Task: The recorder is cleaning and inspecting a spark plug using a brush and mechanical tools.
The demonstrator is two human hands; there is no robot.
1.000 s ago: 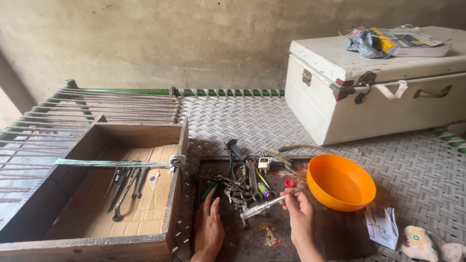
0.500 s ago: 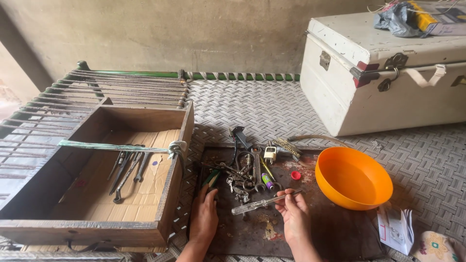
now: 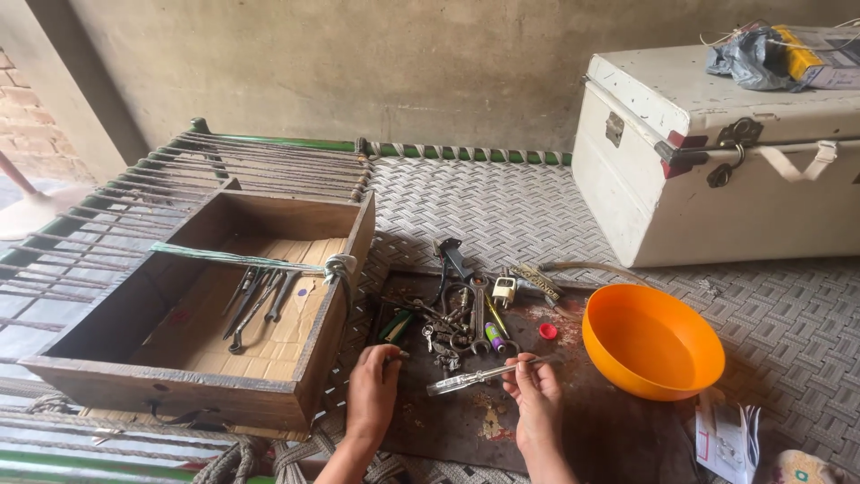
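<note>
Right hand (image 3: 535, 394) pinching clear-handled slim screwdriver (image 3: 475, 375) near tip, long axis slanting left of round orange plastic bowl (image 3: 651, 340); left hand (image 3: 372, 394) nearer handle, curled on green-handled tool (image 3: 394, 327).

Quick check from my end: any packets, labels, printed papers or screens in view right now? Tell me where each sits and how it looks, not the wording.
Yellow packet: on the white metal trunk, top right, beside a crumpled grey bag.
Flat printed booklet: same trunk lid, far right edge, pale with dark print.
Folded white leaflet: on the woven bed, below the orange bowl, white with red and dark print.
No screens.
</note>
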